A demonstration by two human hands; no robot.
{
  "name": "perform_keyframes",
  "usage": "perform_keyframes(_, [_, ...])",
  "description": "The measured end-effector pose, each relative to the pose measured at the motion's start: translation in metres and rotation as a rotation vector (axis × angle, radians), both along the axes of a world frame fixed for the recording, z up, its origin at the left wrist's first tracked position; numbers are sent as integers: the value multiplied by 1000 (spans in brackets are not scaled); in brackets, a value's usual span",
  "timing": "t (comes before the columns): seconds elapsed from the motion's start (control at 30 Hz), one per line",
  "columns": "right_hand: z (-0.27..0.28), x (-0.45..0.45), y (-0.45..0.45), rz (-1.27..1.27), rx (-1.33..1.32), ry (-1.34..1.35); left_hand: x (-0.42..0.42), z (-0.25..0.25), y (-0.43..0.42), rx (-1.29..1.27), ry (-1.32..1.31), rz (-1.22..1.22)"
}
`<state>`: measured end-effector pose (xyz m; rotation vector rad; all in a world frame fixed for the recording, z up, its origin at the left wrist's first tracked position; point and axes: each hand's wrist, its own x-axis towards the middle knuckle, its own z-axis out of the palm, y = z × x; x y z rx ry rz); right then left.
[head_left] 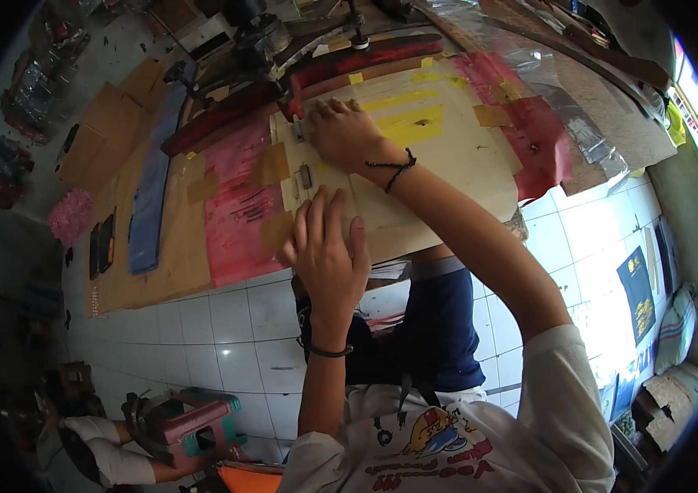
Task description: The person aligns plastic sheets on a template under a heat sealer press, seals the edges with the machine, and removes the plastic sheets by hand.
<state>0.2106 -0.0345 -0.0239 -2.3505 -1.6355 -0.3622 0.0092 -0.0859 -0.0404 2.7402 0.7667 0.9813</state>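
A pale sheet [456, 177] with yellow patches lies on the table, with brown tape and red film along its sides. My left hand [326, 242] rests on the sheet's near left part, fingers spread and nothing in them. Farther up, my right hand [340, 135] lies over the sheet beside the red bar, fingers bent; what is under the fingertips is hidden. Between the hands sits a small grey metal piece [306, 177]. Just beyond my right hand stands a black machine [262, 37] with a long red bar [365, 62].
At left on the table are a blue strip [150, 181], dark phones [102, 245], a pink bundle [71, 215] and a cardboard box [102, 135]. Clear plastic [591, 135] lies at right. Another person's legs [119, 452] and a pink-green stool [201, 427] show at lower left.
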Motion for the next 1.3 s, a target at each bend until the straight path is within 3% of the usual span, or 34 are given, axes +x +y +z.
perform_keyframes(0.5, [-12, 2, -4, 70, 280, -38, -1, 5, -3, -16, 16, 12])
perform_keyframes(1.3, [-9, -5, -4, 60, 248, -51, -2, 9, -2, -65, 58, 2])
